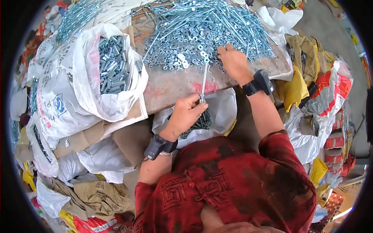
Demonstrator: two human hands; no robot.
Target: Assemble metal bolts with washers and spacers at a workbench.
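Observation:
Between the thumb and fingers of my left hand [188, 112] is a long thin metal bolt [204, 79], pointing up and away over the table's front edge. Around its far end there appear to be washers or a nut, close to the heap. My right hand [235, 64] rests at the near right side of a heap of loose washers and nuts [182, 44]. Its fingers are bent and drawn together at the pieces; whatever they pinch is too small to make out. Farther back, many long metal rods [217, 19] lie across the heap.
A white woven sack [83, 105] full of short metal sleeves [114, 66] stands on the left of the worktable [163, 87]. Below the table edge, an open white bag [221, 110] holds more metal pieces. Yellow, brown and red sacks [295, 85] crowd the right side.

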